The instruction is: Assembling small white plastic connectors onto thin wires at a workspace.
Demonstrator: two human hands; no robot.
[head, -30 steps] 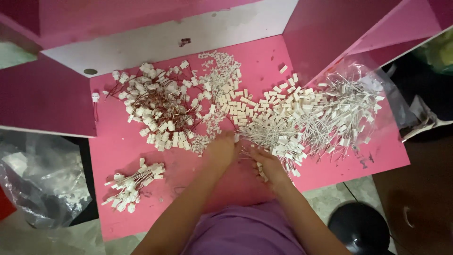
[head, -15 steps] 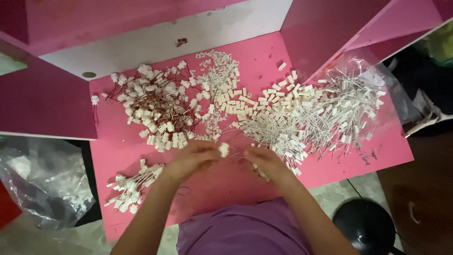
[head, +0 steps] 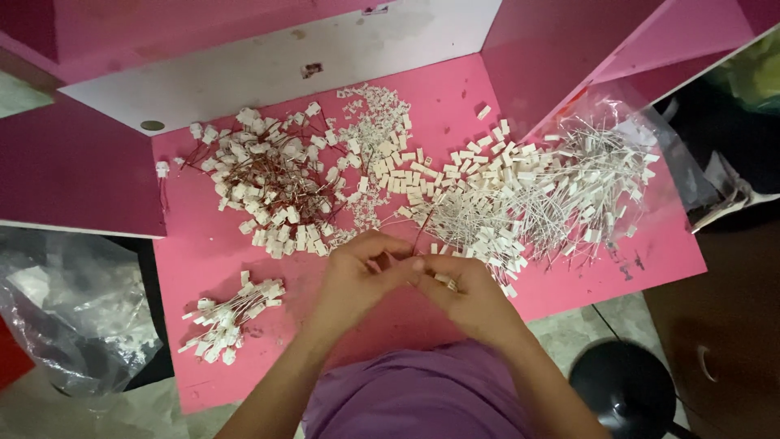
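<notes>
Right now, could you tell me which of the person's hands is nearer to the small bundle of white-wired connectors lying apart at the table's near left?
Left. The left hand is just right of the small bundle; the right hand lies beyond it, farther right.

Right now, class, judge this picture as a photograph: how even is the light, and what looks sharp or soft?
Head view: light falls evenly on the pink table, with only soft shadows; the loose white connectors read fairly sharp; the left hand and right hand look slightly soft at the fingers; the clear plastic bag shows pale glare.
</notes>
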